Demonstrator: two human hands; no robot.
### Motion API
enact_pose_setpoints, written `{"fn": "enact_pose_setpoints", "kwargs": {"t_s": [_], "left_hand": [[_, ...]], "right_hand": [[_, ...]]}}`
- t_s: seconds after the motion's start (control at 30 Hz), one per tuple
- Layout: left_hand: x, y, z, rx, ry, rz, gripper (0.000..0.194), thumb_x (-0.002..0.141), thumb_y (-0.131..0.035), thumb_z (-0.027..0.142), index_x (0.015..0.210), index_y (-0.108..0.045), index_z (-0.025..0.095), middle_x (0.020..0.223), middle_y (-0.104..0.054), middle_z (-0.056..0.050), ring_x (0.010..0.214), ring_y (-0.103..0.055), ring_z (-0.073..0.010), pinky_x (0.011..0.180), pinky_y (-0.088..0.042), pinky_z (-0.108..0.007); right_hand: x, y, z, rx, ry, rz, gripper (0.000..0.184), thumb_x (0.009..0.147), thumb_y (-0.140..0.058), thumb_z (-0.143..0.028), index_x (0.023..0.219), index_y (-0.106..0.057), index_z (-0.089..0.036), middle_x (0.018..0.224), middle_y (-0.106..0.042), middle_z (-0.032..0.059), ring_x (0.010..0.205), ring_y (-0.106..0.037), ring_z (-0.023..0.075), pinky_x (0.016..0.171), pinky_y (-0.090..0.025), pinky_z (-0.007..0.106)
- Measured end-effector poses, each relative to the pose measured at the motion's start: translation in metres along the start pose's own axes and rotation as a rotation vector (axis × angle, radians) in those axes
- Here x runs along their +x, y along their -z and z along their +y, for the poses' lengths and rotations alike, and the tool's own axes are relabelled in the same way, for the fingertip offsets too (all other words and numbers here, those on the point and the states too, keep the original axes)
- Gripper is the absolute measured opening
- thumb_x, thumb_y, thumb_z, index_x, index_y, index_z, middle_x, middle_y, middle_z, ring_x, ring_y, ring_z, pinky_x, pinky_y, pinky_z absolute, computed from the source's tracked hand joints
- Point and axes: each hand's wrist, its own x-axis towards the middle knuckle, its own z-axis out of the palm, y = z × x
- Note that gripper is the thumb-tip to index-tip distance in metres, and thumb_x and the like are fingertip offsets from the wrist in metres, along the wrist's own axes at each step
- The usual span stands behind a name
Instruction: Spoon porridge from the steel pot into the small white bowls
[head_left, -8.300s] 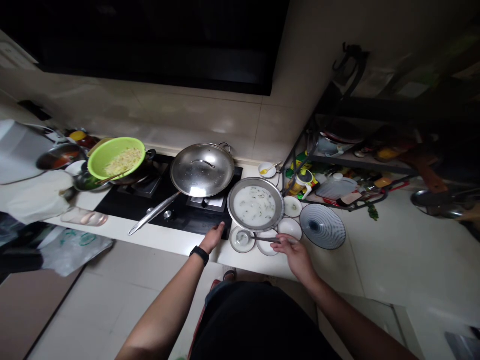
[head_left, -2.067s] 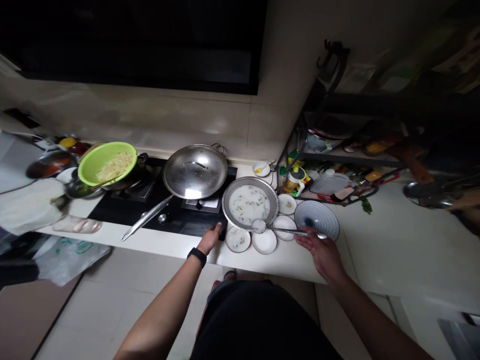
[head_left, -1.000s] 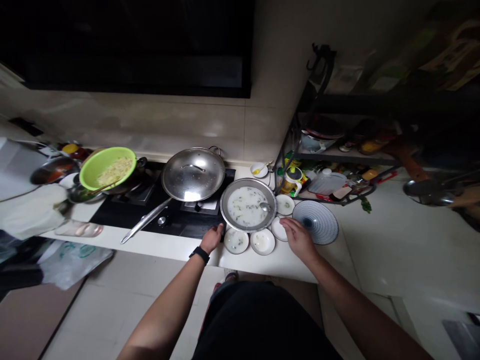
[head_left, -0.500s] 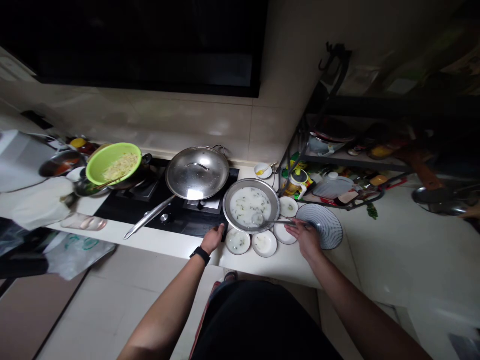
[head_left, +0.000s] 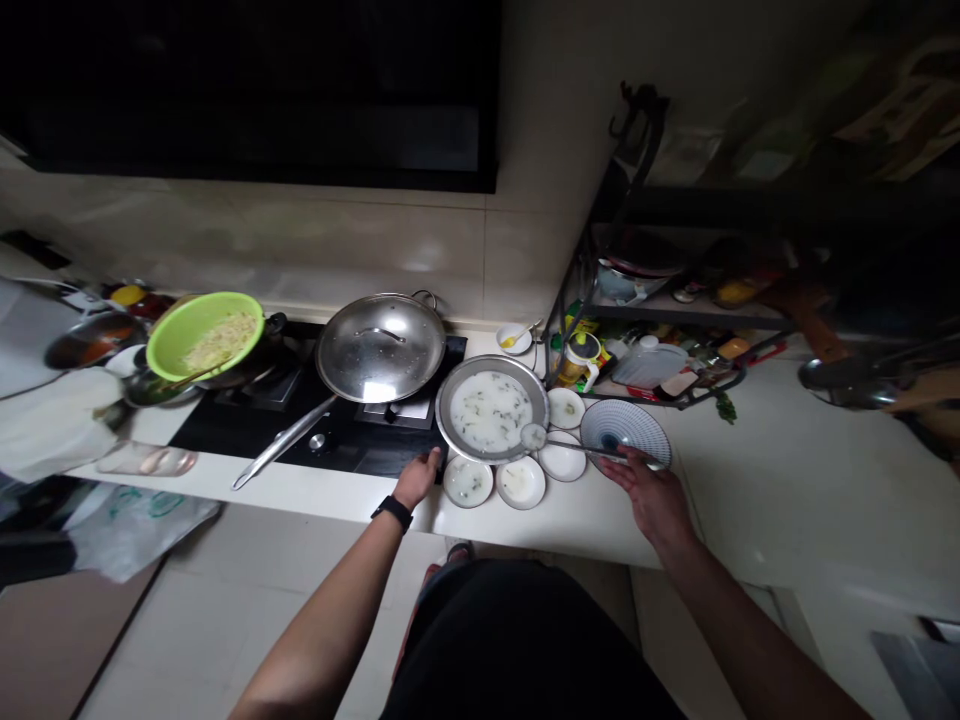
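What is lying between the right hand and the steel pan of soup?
A metal ladle held in the right hand spans it, in the head view.

Polished steel is gleaming on the wok lid (head_left: 381,348) and ladle (head_left: 534,436), glossy white ceramic is shining on the near bowls (head_left: 504,490), and smooth green plastic is showing on the left colander (head_left: 163,338).

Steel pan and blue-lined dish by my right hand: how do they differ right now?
The steel pan holds milky liquid with green flecks, while the blue-lined dish shows no food. The pan is clearly wider than the dish. The pan sits at the corner of the black hob, the dish on the white counter. Both are round, and both lie near the ladle in the right hand.
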Motion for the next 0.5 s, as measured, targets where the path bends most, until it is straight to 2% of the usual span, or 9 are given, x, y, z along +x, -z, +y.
{"fn": "enact_pose_setpoints", "kwargs": {"t_s": [0.13,0.27,0.4,0.5], "left_hand": [[0.002,-0.002,-0.002,0.014,-0.021,-0.009,0.069,0.103,-0.019,0.059,0.098,-0.072,0.015,0.109,-0.077,-0.020,0.114,-0.070,-0.0312,0.091,-0.049,-0.034],[0.002,-0.003,-0.004,0.017,-0.032,-0.012,0.069,0.103,-0.019,0.058,0.100,-0.073,0.015,0.112,-0.076,-0.021,0.116,-0.069,-0.0313,0.093,-0.049,-0.034],[0.002,-0.004,-0.004,0.029,-0.036,-0.010,0.068,0.103,-0.021,0.057,0.102,-0.073,0.013,0.113,-0.076,-0.022,0.116,-0.069,-0.0317,0.094,-0.049,-0.035],[0.001,-0.005,-0.004,0.028,-0.031,-0.002,0.068,0.103,-0.022,0.057,0.103,-0.073,0.013,0.114,-0.076,-0.022,0.117,-0.069,-0.0322,0.094,-0.049,-0.035]], "right_hand": [[-0.006,0.028,-0.003,-0.010,0.012,0.059,0.049,0.058,-0.095,-0.052,0.080,-0.069,-0.017,0.085,-0.077,0.0097,0.074,-0.078,0.0307,0.085,-0.064,0.054],[-0.011,0.042,0.000,-0.072,0.041,0.081,0.054,0.058,-0.092,-0.060,0.084,-0.070,-0.017,0.081,-0.077,0.0085,0.075,-0.078,0.0305,0.084,-0.064,0.053],[-0.020,0.041,0.005,-0.280,0.100,0.052,0.055,0.071,-0.081,-0.065,0.094,-0.072,-0.016,0.082,-0.079,0.0109,0.079,-0.079,0.0308,0.085,-0.063,0.050],[-0.027,0.040,0.007,-0.566,0.278,-0.071,0.047,0.085,-0.068,-0.063,0.099,-0.074,-0.019,0.088,-0.080,0.0119,0.085,-0.078,0.0298,0.087,-0.062,0.048]]}}
